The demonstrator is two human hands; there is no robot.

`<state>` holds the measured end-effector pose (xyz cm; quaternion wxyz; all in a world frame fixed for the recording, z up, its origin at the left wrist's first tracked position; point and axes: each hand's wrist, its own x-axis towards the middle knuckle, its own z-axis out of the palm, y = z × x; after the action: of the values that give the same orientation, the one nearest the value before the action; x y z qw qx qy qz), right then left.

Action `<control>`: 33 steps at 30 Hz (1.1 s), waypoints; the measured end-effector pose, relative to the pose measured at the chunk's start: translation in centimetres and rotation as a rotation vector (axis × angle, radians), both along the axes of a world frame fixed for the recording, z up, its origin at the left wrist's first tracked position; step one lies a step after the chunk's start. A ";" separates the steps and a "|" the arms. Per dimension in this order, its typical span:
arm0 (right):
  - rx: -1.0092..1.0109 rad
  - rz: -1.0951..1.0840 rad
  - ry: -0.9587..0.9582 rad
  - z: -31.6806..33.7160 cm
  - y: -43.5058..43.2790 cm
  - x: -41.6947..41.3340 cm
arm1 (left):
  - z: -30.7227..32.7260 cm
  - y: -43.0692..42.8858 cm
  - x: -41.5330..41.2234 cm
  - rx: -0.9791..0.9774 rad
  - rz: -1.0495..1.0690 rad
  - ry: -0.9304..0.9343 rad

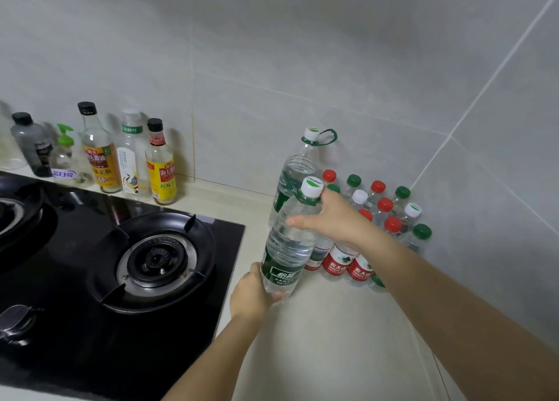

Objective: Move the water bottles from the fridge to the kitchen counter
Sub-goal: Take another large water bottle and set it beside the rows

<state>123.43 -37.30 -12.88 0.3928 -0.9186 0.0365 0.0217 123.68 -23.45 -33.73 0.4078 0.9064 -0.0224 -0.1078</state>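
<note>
Holding a large clear plastic water bottle (287,243) with a green label (281,272) and white cap (313,187), the left hand (251,294) cups its base with curled fingers while the right hand (332,219) grips the shoulder below the neck. The bottle leans over the pale desk (317,346) beside the black stove (121,249), near small red- and green-capped bottles (384,213). Being full, it is probably heavy, with thin, yielding, slick walls, so a base-and-neck hold suits it. The cap reads "C'estbon"; the red labels (337,263) show "农夫山".

One water bottle's (287,249) white cap (313,187) reads, perhaps, "C'estbon" — red labels (338,263) show "农夫山".
</note>
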 end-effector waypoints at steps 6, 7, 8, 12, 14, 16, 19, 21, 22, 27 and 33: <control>0.011 -0.025 0.005 -0.1 -0.8 2.5 | 0.1 -0.9 2.1 0.018 0.003 -0.023; 0.007 -0.030 0.004 -0.1 -1.0 2.9 | 0.2 -1.1 2.5 0.021 0.001 -0.025; 0.002 -0.036 0.005 -0.1 -1.1 3.3 | 0.2 -1.3 2.8 0.025 -0.003 -0.029; -0.024 -0.025 0.024 0.2 -2.0 4.7 | 0.2 -2.0 4.0 0.038 -0.003 -0.052; -0.012 -0.026 0.027 0.1 -2.4 5.5 | 0.3 -2.3 4.6 0.046 0.005 -0.058; 0.012 -0.034 0.026 0.0 -2.6 6.2 | 0.3 -2.7 5.3 0.057 0.012 -0.064; 0.025 -0.027 0.018 -0.1 -3.0 7.3 | 0.3 -3.2 6.3 0.072 0.014 -0.080; 0.026 -0.031 0.001 -0.2 -3.4 7.8 | 0.2 -3.6 6.8 0.081 0.020 -0.098; 0.018 -0.037 -0.010 -0.2 -3.6 8.1 | 0.3 -3.8 7.0 0.090 0.024 -0.107; 0.004 -0.036 -0.023 -0.6 -4.3 9.0 | 0.2 -4.3 7.8 0.111 0.021 -0.114; -0.012 -0.007 -0.043 -0.8 -4.8 8.6 | -0.6 -4.0 8.5 0.057 -0.056 -0.026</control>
<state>132.06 -42.06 -13.68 0.3879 -0.9212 0.0314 0.0003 132.19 -27.47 -34.28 0.3783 0.9180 -0.0500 -0.1082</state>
